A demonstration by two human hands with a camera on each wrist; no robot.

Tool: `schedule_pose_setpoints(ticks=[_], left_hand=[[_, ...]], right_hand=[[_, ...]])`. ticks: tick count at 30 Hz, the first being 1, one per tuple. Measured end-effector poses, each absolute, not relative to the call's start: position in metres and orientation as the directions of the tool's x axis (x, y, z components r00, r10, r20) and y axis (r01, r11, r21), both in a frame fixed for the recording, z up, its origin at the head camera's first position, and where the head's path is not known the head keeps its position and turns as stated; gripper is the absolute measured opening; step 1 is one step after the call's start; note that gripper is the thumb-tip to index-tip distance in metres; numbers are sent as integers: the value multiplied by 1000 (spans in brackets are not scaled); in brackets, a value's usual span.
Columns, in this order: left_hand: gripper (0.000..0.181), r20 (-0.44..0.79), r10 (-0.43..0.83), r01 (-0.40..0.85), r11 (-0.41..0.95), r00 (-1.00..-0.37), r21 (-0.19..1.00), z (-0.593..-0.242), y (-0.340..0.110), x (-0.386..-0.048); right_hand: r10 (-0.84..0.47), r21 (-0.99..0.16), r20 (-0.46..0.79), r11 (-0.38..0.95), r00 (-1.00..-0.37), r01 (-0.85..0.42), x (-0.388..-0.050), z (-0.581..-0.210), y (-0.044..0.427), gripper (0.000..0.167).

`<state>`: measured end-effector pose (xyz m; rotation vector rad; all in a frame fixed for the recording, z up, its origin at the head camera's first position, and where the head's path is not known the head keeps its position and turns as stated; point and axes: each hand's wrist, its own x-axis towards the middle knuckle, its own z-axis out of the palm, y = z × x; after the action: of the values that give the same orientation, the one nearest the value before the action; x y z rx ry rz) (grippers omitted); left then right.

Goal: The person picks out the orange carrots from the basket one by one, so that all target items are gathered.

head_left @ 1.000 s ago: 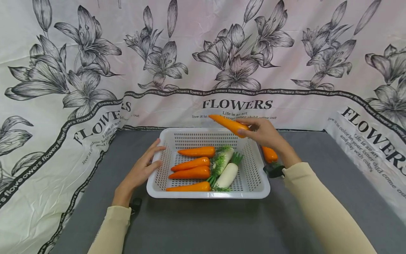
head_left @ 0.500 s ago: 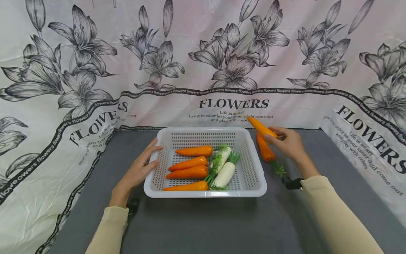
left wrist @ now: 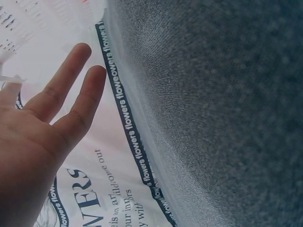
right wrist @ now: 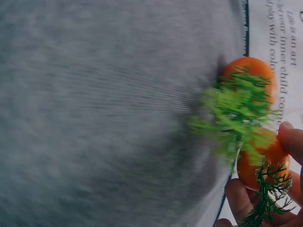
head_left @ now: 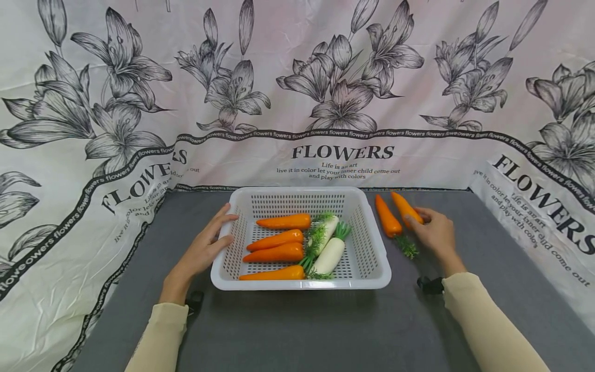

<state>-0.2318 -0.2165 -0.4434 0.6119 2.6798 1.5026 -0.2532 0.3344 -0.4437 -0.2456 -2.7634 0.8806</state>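
In the head view my right hand [head_left: 435, 235] holds the thick end of an orange carrot [head_left: 403, 206], low at the table to the right of the basket. Beside it lies another carrot [head_left: 388, 217] with a green leafy top. The right wrist view shows thumb and fingers around the held carrot [right wrist: 272, 163]. My left hand [head_left: 199, 253] rests against the left rim of the white basket [head_left: 297, 284], fingers extended. Inside the basket are several carrots [head_left: 278, 253] on the left and two white radishes [head_left: 329, 257] with green tops on the right.
A grey cloth covers the table [head_left: 297, 330]. Behind it and at both sides hangs a white curtain [head_left: 260, 160] printed with flowers and lettering. Dark wrist devices sit at both sleeves.
My right hand has carried its carrot from above the basket's right part out to the right and lowered it beside the other carrot. The left hand has stayed at the rim.
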Motion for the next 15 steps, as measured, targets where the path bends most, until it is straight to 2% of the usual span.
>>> schedule_pose_setpoints(ticks=[15], left_hand=[[48,186,343,334,450,-921,828,-444,-216,-233]], right_hand=[[260,-568,100,807,-960,159,-251,-464,334,69]])
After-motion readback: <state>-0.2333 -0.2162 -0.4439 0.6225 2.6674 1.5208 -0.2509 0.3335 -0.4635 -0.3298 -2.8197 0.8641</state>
